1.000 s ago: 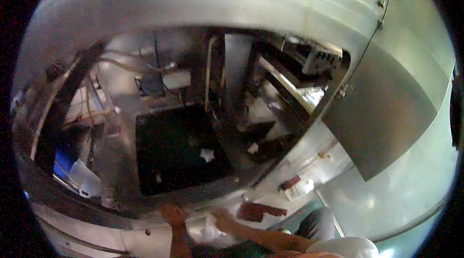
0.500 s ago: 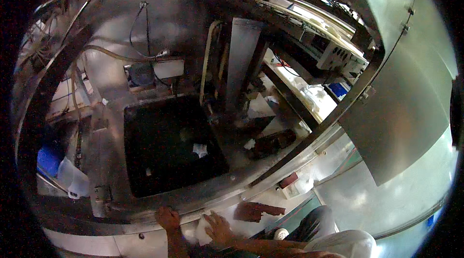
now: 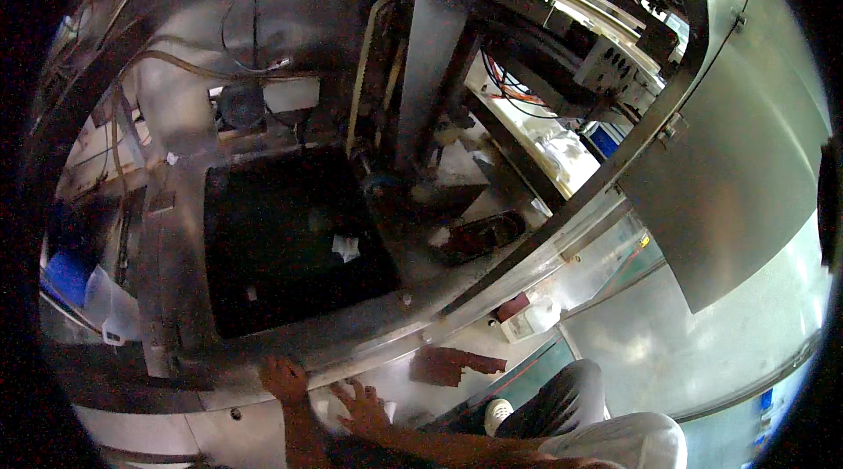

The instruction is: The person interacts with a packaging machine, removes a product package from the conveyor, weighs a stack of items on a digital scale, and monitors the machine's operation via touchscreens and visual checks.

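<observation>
Head view, looking down into an open metal enclosure: the left hand point(image 3: 284, 378) lies at the near metal rim point(image 3: 364, 346), fingers bent; whether anything is enclosed in it cannot be told. To its right, the right hand point(image 3: 362, 407) has its fingers well parted, with nothing visibly clasped, above a partly hidden white item point(image 3: 391, 411); contact cannot be determined. Just right of this hand, on the pale near ledge point(image 3: 395, 372), lies a reddish-brown flat piece point(image 3: 439, 366), its long axis running left to right, its broad end to the left and its narrower, stepped end pointing right. Farther right stands a white box point(image 3: 534, 320). Beyond the rim, the enclosure floor bears a dark square panel point(image 3: 272, 241) with a white scrap point(image 3: 345, 248) on it. A blue container point(image 3: 66, 277) and a translucent container point(image 3: 112, 306) stand at left; a hose point(image 3: 202, 72) runs along the far side. At right hangs a large metal sheet point(image 3: 729, 197); a pale shoe point(image 3: 499, 414) shows below the ledge.
</observation>
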`<state>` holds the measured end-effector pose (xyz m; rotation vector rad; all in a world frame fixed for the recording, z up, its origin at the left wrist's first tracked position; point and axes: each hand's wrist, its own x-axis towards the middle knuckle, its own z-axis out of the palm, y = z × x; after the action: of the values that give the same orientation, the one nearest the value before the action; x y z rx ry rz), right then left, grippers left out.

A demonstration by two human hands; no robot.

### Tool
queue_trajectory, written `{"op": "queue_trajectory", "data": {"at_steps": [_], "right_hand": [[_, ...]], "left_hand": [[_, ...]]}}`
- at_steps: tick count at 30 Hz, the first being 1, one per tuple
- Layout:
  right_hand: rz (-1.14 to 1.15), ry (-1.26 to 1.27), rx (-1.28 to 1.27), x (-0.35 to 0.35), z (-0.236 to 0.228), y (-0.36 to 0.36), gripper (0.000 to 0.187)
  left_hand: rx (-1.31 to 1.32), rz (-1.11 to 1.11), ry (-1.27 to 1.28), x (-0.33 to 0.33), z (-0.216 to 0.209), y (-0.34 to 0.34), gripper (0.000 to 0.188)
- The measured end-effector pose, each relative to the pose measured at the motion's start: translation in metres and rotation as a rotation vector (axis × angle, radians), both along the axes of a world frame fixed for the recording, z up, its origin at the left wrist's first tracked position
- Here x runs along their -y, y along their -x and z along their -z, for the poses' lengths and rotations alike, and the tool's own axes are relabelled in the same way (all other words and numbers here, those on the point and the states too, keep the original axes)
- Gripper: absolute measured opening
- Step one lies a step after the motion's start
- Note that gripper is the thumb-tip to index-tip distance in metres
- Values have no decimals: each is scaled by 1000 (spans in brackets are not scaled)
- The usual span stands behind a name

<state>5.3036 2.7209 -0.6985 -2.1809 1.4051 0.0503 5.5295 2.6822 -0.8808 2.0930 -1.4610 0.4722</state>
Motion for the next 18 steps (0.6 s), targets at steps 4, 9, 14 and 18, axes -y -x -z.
{"op": "queue_trajectory", "data": {"at_steps": [4, 9, 14, 18], "right_hand": [[-33, -185, 479, 4, 43, 9, 84], [58, -306, 807, 7, 41, 72, 69], [293, -310, 1105, 88, -28, 125, 47], [598, -795, 1219, 105, -69, 135, 46]], "left_hand": [[95, -20, 44, -4, -34, 13, 20], [388, 176, 230, -21, -82, 14, 12], [-173, 10, 294, 6, -148, 22, 35], [-210, 70, 178, -29, -173, 11, 48]]}}
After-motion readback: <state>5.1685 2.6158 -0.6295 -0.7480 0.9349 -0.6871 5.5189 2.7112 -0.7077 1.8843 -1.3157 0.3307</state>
